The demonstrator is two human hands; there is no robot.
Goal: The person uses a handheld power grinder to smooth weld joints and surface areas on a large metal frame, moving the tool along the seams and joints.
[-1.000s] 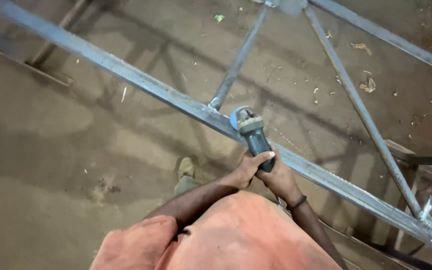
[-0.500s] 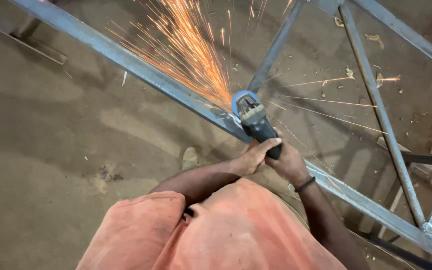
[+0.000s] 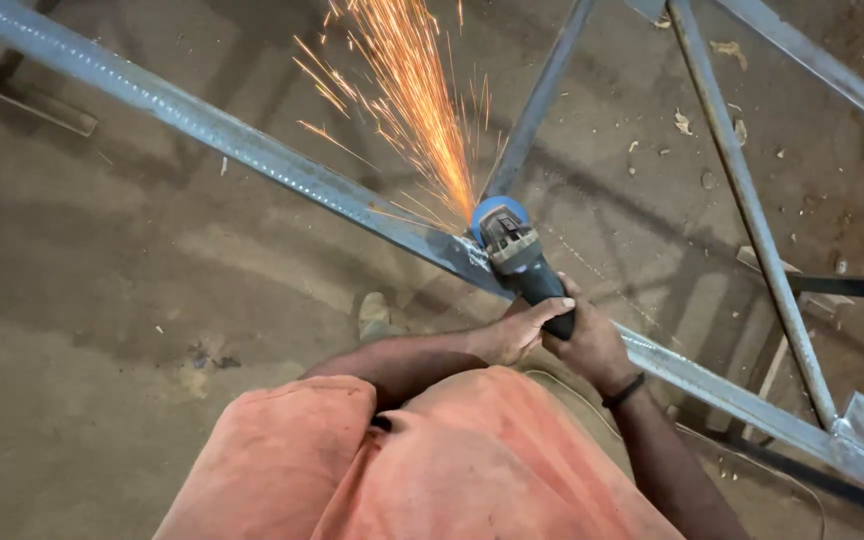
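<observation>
Both hands clench the dark body of an angle grinder (image 3: 520, 262), the left hand (image 3: 520, 328) wrapped just behind the right hand (image 3: 584, 340). Its blue-guarded disc bears on the long steel rail (image 3: 252, 150) where a diagonal brace (image 3: 537, 100) meets it, and sparks (image 3: 412, 110) fly away from the rail over the concrete floor (image 3: 102, 330). The tool looks compact but hefty and prone to kick, best held on its body, well back from the disc. A side handle, if fitted, cannot be made out.
</observation>
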